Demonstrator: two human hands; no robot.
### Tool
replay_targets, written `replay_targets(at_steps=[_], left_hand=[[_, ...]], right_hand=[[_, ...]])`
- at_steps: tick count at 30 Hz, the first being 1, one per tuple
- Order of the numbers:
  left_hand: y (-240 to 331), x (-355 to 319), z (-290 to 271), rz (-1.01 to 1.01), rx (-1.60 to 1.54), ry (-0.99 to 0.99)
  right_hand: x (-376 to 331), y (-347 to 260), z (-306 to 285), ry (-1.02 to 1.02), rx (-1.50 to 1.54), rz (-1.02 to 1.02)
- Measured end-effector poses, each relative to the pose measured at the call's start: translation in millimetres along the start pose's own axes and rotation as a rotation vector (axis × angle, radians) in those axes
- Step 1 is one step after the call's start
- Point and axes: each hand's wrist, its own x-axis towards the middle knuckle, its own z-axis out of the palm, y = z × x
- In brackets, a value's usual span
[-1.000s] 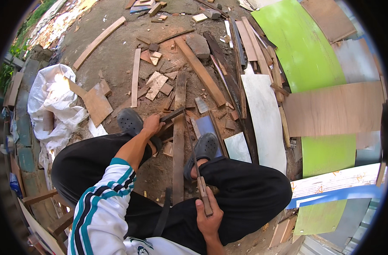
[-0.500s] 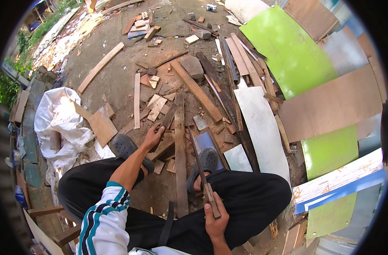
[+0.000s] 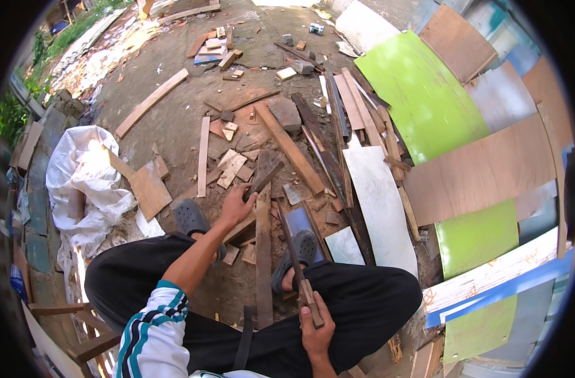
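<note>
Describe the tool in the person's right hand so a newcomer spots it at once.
Start at the big lime-green panel, then drop to the seated person's dark trousers. The right hand there grips a machete: a wooden handle and a long, dark, narrow blade, thinner than the pale plank beside it.

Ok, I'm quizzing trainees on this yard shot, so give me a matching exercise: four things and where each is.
Things:
1. left hand
2. right hand
3. white sack
4. green panel

Places:
A. far right, among boards
B. on the upright plank
C. gripping the saw handle
D. left, on the ground

Pairs: 1-B, 2-C, 3-D, 4-A
</note>
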Motion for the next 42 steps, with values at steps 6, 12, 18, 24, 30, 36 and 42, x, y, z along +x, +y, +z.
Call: replay_targets(at_steps=[6,12,18,24,30,36,42], left_hand=[[-34.1,-21.0,21.8,-0.164,0.252,-0.196],[-64.2,-36.3,45.1,-0.111,0.329,-0.263],[-69.5,-34.7,48.5,-0.134,0.360,-0.327],[-71.7,-29.7,50.4,-0.157,0.432,-0.356],[-64.3,-21.7,52.7,-0.103,0.456,-0.409],[-80.0,-6.7,52.4,-0.077,0.555,-0.497],[-80.6,-8.1,54.6,-0.069,0.544,-0.482]], right_hand=[[1.7,1.0,0.9,0.019,-0.070,0.000],[4.2,-6.3,3.3,0.019,-0.164,-0.017],[11.7,-33.5,9.1,0.009,-0.107,0.008],[14.7,-39.7,8.6,-0.046,-0.108,-0.024],[18.2,-35.9,3.0,-0.067,-0.172,-0.019],[19.9,-36.8,3.8,-0.056,-0.216,-0.014],[26.2,-41.1,6.9,-0.098,-0.241,-0.012]])
